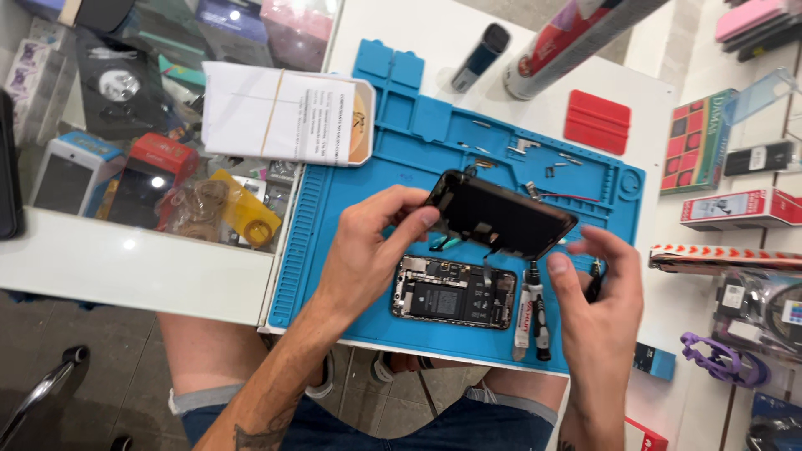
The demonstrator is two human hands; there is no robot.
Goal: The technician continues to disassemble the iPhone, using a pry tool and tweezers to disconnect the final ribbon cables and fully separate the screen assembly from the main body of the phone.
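Phone screen point(501, 219), a black glass panel, is lifted clear of the opened phone body point(454, 291) and held tilted above it, its far end higher than the near one. The left hand point(368, 250) grips the panel's left edge, thumb on top and fingers curled beneath. The right hand point(597, 288) pinches the panel's lower right corner with its thumb, and a dark slim tool seems tucked in its fingers, though I cannot tell what kind. Below the panel the phone body lies flat with its battery and boards exposed, and thin ribbon cables appear to run from it up to the panel. Just to the right of the body lie a small white tube point(524, 317) and a black screwdriver point(540, 313), side by side. All of this rests on a blue repair mat point(418, 125) on a white table point(434, 33). A red plastic scraper point(596, 122) sits beyond the mat's far right corner, and a banded stack of white papers point(284, 113) overlaps its left edge.
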